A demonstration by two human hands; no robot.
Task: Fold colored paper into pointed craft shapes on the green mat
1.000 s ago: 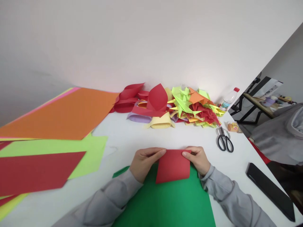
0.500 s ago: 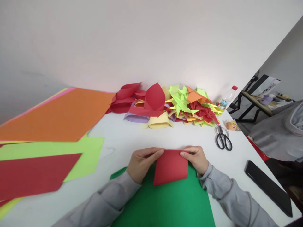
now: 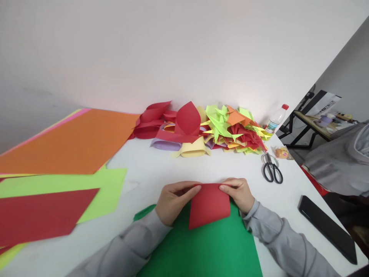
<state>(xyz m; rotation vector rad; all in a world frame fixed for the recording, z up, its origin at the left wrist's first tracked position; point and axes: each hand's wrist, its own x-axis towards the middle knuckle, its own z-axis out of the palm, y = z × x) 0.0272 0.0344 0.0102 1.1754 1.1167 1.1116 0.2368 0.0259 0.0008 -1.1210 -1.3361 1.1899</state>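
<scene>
A folded red paper (image 3: 209, 206) lies on top of a large green sheet (image 3: 201, 250) near the front of the white table (image 3: 161, 169). My left hand (image 3: 173, 202) pinches the red paper's upper left corner, fingers closed on it. At the upper right corner my right hand (image 3: 239, 194) does the same. Both sleeves are grey.
A heap of folded paper shapes (image 3: 207, 130) sits at the back by the wall. Large orange (image 3: 72, 138), lime (image 3: 63, 181) and red (image 3: 40, 215) sheets lie at the left. Black scissors (image 3: 271, 169), a plastic bottle (image 3: 276, 120), a snack packet (image 3: 283, 153) and a black slab (image 3: 327, 229) are at the right.
Both hands still hold the red paper by its top corners; it has barely shifted. The view has drifted slightly.
</scene>
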